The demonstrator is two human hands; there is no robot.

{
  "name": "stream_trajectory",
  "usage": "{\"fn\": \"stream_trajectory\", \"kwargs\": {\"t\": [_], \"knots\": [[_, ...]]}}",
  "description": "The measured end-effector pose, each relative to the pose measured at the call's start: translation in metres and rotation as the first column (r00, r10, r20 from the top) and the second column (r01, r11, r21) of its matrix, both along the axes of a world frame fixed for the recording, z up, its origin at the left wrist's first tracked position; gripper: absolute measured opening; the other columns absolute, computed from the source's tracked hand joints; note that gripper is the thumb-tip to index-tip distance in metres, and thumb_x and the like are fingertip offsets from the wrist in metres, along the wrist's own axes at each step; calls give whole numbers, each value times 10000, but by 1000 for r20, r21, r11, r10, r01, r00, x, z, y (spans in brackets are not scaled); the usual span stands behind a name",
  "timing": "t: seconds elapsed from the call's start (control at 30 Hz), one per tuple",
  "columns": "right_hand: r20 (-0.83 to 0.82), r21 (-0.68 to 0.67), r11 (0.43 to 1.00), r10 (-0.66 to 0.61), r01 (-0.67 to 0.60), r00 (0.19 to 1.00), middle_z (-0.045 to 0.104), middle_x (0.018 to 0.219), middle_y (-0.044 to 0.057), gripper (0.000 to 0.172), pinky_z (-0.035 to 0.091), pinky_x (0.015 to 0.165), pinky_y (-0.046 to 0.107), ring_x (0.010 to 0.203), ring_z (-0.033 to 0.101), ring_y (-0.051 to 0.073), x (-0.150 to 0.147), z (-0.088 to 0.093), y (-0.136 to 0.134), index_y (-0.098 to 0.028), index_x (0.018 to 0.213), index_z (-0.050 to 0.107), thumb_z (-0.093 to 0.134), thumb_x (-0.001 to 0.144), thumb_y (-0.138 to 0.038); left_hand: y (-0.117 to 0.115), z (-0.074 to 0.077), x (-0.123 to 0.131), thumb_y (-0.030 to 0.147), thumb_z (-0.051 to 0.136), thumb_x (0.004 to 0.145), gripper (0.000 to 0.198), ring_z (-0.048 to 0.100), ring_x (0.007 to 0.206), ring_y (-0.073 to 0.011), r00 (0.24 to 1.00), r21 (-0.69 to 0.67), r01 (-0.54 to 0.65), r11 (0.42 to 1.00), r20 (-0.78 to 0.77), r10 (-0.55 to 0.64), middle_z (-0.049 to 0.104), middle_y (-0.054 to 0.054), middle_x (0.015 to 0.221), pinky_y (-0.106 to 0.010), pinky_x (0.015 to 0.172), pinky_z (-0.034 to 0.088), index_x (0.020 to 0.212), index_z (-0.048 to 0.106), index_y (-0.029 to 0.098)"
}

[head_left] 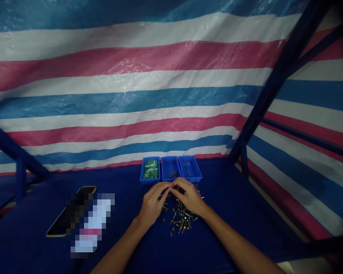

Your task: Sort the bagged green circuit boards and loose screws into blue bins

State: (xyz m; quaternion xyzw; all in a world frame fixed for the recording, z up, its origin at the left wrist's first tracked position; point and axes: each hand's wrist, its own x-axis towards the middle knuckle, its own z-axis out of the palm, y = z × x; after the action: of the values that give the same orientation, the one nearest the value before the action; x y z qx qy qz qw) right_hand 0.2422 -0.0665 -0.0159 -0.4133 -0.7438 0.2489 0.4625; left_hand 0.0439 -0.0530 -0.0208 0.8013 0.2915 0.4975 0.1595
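The bare left hand (pixel 153 203) and right hand (pixel 189 196) meet at the fingertips, curled narrow, just above a loose pile of small brass-and-steel pins (pixel 180 221); whether either hand holds a pin cannot be told; the pile lies on a dark blue counter (pixel 125 182), just in front of three small blue plastic trays (pixel 169 168); the leftmost holds green circuit boards (pixel 150 169); a black smartphone (pixel 60 222) lies well to the left.

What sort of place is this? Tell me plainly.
Probably a makeshift workstation for small-parts work: a striped tarpaulin hangs on a blue metal frame, with blue plastic bins and a heap of small metal parts laid out in front.
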Motion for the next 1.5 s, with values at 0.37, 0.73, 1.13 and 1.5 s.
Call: {"fn": "stream_trajectory", "kwargs": {"t": [0.37,0.73,1.13,1.5], "knots": [[31,29,998,-65,64,997,693,991,53,193,512,817,338,929,653,231,6,3,2,-259,1112,706,541,1080,-354,8,-3,-4,330,544,1077,202,719,1050,-232,955,13,-232,973,-185,230,737,-67,1124,-397,944,601,1228,655,252],[-42,92,951,-292,295,955,610,868,23,183,472,733,324,734,570,197,14,5,9,-240,977,646,538,1058,-363,13,-10,-9,336,503,1082,274,698,701,-192,728,53,-481,875,-532,432,698,-20,896,-269,578,431,909,693,241],[-137,125,918,-359,376,923,524,806,-19,145,416,699,301,688,516,166,16,-3,14,-232,912,614,606,1033,-310,9,-4,-5,390,521,1078,270,709,777,-162,709,-106,-491,865,-625,327,700,-1,947,-250,599,388,934,701,249],[-147,133,905,-385,404,911,496,782,-27,206,392,687,307,684,492,166,20,0,15,-233,839,599,667,1010,-326,10,3,-4,415,440,1106,373,709,800,-174,691,-182,-537,824,-656,305,723,-8,942,-269,621,351,871,666,233]]}}
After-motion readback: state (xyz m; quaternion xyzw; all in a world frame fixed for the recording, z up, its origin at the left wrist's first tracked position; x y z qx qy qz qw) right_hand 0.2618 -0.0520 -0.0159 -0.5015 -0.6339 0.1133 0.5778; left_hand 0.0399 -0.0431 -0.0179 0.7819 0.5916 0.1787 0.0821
